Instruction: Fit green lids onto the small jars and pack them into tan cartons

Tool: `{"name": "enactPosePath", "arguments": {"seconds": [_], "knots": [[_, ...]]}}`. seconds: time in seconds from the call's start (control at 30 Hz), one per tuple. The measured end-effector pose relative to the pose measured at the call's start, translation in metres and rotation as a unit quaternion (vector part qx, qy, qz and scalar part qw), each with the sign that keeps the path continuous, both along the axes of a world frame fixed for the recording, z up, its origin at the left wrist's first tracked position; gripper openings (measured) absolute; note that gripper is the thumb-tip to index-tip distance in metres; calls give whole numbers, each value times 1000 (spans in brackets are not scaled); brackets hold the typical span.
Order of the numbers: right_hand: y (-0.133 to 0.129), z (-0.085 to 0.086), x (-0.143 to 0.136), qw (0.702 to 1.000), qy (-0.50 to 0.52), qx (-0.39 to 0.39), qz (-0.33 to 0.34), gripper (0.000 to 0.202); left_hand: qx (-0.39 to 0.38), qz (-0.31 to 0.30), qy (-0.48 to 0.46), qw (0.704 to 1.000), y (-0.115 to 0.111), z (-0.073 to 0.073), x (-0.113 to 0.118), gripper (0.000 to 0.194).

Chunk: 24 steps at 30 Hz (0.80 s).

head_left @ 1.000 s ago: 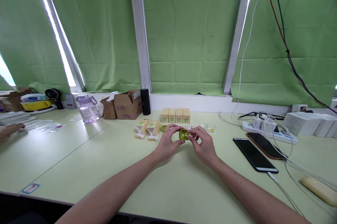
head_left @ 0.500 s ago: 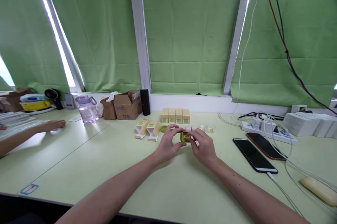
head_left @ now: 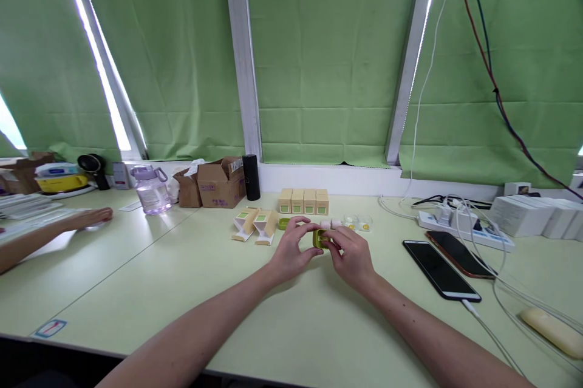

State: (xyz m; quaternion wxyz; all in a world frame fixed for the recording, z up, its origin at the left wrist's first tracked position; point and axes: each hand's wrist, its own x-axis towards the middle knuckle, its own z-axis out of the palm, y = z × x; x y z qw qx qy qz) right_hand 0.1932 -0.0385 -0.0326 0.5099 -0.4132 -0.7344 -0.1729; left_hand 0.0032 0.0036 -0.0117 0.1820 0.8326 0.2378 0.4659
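Observation:
Between my hands is a small olive-green case (head_left: 319, 238). My left hand (head_left: 291, 249) grips its left side between thumb and fingers. The pinched fingers of my right hand (head_left: 350, 254) are at its right side; whether they hold a separate small piece is too small to tell. Just behind lies another green piece (head_left: 283, 223). White small items (head_left: 336, 224) and clear round containers with yellow bits (head_left: 365, 223) sit behind my right hand. Several small tan boxes (head_left: 303, 201) stand in a row at the back, and two opened cartons (head_left: 265, 226) lie to the left.
A brown cardboard box (head_left: 221, 183), a black cylinder (head_left: 251, 176) and a clear bottle (head_left: 151, 189) stand back left. Another person's hand (head_left: 93, 217) rests far left. Two phones (head_left: 441, 269), a power strip (head_left: 492, 236), cables and white boxes (head_left: 523, 215) occupy the right.
The fingers of my right hand have shifted slightly at the green case, and the case has tilted a little. My left hand keeps its grip.

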Motion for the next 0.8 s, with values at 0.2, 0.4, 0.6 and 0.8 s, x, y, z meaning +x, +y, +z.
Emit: {"name": "enactPosePath", "arguments": {"seconds": [0.2, 0.4, 0.6, 0.8], "knots": [[0, 0, 0, 1000, -6, -5, -4, 19, 6, 2, 2, 1000, 1, -1, 0, 48], [0, -1, 0, 1000, -12, -4, 0, 18, 25, -3, 4, 1000, 1, -1, 0, 47], [0, -2, 0, 1000, -16, 0, -1, 17, 29, -6, 0, 1000, 1, -2, 1, 48], [1, -2, 0, 1000, -20, -4, 8, 19, 32, -11, 6, 999, 1, -3, 1, 46]]}}
